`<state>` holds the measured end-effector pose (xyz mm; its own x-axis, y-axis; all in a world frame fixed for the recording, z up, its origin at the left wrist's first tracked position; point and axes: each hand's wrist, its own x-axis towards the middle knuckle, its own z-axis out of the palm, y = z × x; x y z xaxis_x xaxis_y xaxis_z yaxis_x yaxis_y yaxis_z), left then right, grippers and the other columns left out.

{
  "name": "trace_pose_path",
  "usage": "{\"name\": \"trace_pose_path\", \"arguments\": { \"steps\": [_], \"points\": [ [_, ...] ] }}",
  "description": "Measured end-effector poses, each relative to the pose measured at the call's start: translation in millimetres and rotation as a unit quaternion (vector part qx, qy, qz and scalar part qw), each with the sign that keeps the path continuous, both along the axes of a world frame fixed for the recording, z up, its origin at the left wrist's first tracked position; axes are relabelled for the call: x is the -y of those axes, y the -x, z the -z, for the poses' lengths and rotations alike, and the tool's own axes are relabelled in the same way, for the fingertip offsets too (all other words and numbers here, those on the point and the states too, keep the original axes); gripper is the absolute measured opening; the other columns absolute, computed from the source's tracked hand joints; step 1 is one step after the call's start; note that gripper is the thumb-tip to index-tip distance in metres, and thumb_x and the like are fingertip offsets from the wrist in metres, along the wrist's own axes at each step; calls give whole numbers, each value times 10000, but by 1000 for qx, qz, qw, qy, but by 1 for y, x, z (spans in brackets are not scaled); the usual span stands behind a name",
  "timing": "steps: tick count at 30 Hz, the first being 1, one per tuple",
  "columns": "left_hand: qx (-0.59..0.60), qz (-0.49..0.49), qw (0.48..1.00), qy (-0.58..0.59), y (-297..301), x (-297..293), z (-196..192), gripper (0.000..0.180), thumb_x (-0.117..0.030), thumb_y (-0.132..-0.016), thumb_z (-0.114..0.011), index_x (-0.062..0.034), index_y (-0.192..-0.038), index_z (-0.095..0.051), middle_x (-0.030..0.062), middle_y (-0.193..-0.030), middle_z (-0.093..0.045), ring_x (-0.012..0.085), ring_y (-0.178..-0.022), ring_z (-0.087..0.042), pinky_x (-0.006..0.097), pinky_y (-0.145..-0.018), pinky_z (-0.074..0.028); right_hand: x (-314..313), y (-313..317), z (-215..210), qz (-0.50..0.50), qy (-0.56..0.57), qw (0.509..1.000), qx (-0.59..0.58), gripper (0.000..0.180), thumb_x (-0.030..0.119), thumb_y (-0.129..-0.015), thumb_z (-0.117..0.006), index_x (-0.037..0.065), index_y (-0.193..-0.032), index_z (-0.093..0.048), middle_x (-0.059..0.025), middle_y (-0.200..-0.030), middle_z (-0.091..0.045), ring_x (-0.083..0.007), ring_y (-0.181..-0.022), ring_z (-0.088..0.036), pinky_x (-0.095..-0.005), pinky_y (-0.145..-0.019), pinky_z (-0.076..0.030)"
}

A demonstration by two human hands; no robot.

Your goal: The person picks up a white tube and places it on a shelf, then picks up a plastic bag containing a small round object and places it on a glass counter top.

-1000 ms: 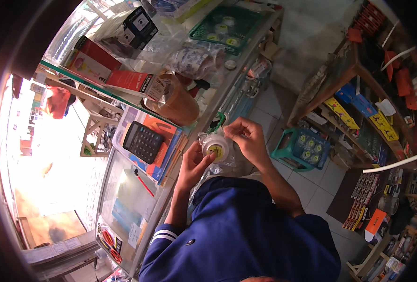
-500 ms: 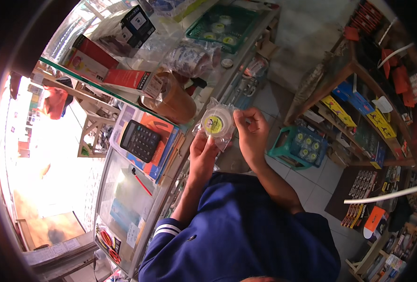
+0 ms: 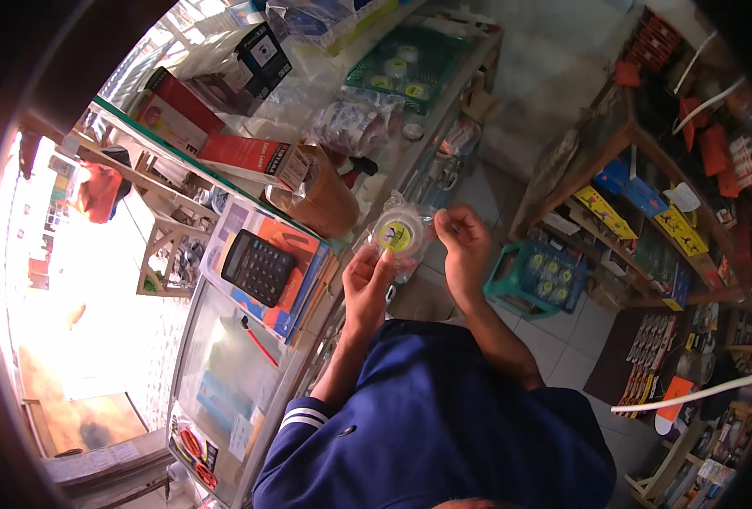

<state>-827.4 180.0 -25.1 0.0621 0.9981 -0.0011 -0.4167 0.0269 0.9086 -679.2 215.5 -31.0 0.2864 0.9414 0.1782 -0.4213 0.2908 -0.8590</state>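
A round, clear tub with a yellow-green label (image 3: 395, 236) sits inside a crinkled transparent plastic bag (image 3: 403, 210). From below, my left hand (image 3: 364, 287) grips the bagged tub, its thumb over the lower edge of the label. At the tub's right side, my right hand (image 3: 464, 246) is closed in a pinch on the bag's edge, thumb against forefinger. Both hands hold the package up in front of my body, beside the counter's edge. The left fingers behind the tub are mostly hidden.
On the glass counter lie a black calculator (image 3: 259, 267) on books, a brown container (image 3: 321, 195), a red box (image 3: 249, 158) and a green tray (image 3: 438, 55) of similar tubs. A teal stool (image 3: 503, 276) with packed tubs stands on the floor, near wooden shelves (image 3: 575, 178).
The whole view has shifted slightly, so the counter goods sit a little lower and further right. Both hands keep their hold on the bagged tub, with little movement.
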Motion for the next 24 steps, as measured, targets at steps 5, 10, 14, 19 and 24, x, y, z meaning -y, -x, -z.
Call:
{"name": "trace_pose_path", "arguments": {
  "steps": [5,10,14,19,24],
  "points": [
    [-53,4,999,-2,14,-9,3,320,-119,-975,-573,78,-1225,-537,132,-1079,-672,164,-963,-653,305,-888,-503,-11,-21,-8,-106,41,992,60,156,84,-907,-679,28,-1017,-583,-22,-975,-591,-71,-840,-539,-223,-739,-457],
    [-112,61,992,-9,29,-15,4,355,-119,-946,-631,53,-1245,-548,94,-1130,-646,126,-1034,-599,268,-907,-462,-21,-37,-33,-252,50,946,198,473,165,-886,-717,66,-1286,-484,-70,-1192,-539,-107,-966,-548,-252,-783,-483],
    [-125,39,991,-21,31,-19,4,444,-118,-935,-641,27,-1313,-460,111,-1129,-641,142,-1033,-599,280,-900,-465,-37,-39,-39,-367,38,889,271,481,168,-873,-730,74,-1288,-503,-42,-1088,-595,-83,-913,-567,-247,-747,-479],
    [-132,11,991,23,31,-27,0,533,-125,-928,-648,-37,-1370,-363,142,-1146,-635,154,-1037,-596,282,-891,-465,-63,-47,-20,-412,17,853,319,440,165,-831,-775,77,-1192,-539,-15,-989,-626,-85,-883,-579,-243,-751,-467],
    [-82,-30,996,-11,16,-28,3,494,-245,-990,-524,-16,-1393,-354,196,-1170,-622,248,-1070,-620,373,-918,-480,-111,-62,-42,-441,16,844,305,456,152,-823,-775,82,-1197,-524,-23,-1026,-624,-91,-912,-592,-254,-752,-490]
  ]
}}
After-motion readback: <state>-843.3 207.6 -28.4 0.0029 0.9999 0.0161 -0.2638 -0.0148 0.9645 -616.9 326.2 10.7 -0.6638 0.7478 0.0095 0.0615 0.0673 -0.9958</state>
